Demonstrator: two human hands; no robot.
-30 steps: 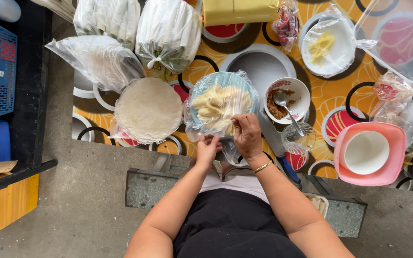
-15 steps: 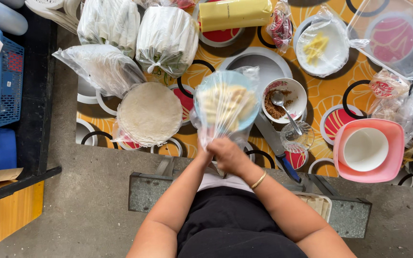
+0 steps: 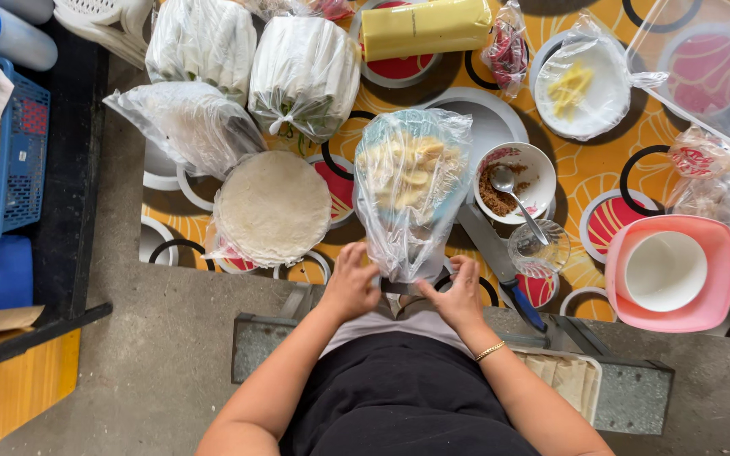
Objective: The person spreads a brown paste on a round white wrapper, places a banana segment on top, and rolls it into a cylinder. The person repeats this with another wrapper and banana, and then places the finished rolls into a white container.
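- Head view: clear plastic bag (image 3: 411,190) of pale banana slices lies on the patterned tablecloth (image 3: 601,160), its long axis running away from the person; the open mouth is at the near end, between both hands.
- Left hand (image 3: 351,283) pinches the bag's left edge; right hand (image 3: 461,294) pinches the right (both equally near).
- Stack of round wrappers (image 3: 272,207) sits just left; bowl of brown filling (image 3: 517,179) just right.

We see the clear lidded box (image 3: 703,63) cut off by the top and right edges; the blue plate (image 3: 416,215) lies largely veiled inside the clear bag (image 3: 411,190), its pale contents unidentifiable.
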